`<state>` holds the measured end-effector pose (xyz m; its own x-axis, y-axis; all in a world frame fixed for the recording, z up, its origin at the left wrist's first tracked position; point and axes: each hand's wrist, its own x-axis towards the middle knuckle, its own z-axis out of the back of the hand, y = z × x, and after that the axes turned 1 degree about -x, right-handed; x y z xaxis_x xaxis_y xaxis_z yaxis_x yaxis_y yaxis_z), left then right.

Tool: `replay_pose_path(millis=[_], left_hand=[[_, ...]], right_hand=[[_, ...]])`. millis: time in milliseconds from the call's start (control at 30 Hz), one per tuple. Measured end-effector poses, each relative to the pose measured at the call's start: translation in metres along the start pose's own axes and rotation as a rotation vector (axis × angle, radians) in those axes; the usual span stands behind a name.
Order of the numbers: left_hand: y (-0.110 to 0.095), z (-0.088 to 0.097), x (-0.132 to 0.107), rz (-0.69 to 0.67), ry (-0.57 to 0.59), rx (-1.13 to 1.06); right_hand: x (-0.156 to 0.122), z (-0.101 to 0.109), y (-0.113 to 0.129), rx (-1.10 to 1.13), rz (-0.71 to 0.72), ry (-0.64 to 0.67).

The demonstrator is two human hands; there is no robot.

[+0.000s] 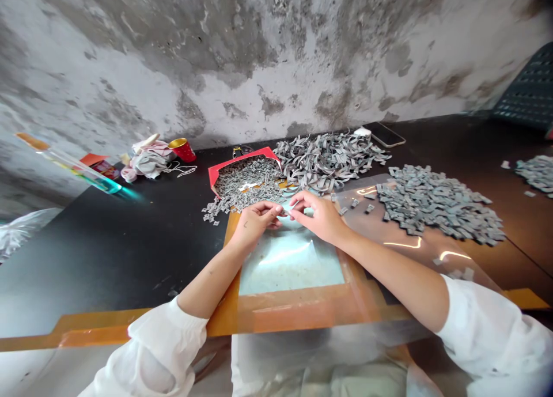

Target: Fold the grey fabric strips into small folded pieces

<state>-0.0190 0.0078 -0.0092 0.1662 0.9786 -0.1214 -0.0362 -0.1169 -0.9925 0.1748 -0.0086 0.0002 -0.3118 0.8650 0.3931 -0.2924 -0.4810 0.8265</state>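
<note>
Left hand (256,222) and right hand (314,216) pinch one small flat grey tag (284,212).

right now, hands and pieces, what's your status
Left hand, right hand pinched together, held item too small to tell. Grey cut squares to right. Red tray of pieces ahead.

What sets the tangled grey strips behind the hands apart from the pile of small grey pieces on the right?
The tangled strips are long and curled, while the small pieces are short and flat. The strips form a loose, springy heap nearer the wall; the pieces lie in a lower, denser spread. Both are grey.
</note>
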Motion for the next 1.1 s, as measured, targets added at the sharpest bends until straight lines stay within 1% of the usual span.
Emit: replay_pose_path(millis=[167,333,500,767,933,1000,1100], left_hand=[[-0.0007,-0.001,-0.0014,0.005,0.01,0.0],[0.0014,-0.0014,-0.0016,0.04,0.068,-0.05],[0.0037,-0.0007,-0.0008,0.027,0.097,-0.059],[0.0032,-0.002,-0.0006,0.024,0.103,-0.052],[0.0017,-0.0041,-0.0018,-0.021,0.078,0.018],[0.0018,-0.0053,-0.0021,-0.039,0.066,0.024],[0.0027,-0.0066,-0.0018,-0.044,0.067,-0.029]], right_hand=[[-0.0014,0.0001,0.0022,-0.083,0.057,-0.005],[-0.0027,-0.0017,0.001,-0.152,0.044,0.007],[-0.0023,-0.0022,0.0011,-0.172,0.062,-0.015],[-0.0028,-0.0029,0.0025,-0.214,0.085,-0.006],[-0.0023,-0.0019,0.0013,-0.276,0.108,0.014],[-0.0014,-0.0017,-0.0008,-0.265,0.108,0.014],[-0.0002,-0.0012,-0.0034,-0.229,0.116,-0.002]])
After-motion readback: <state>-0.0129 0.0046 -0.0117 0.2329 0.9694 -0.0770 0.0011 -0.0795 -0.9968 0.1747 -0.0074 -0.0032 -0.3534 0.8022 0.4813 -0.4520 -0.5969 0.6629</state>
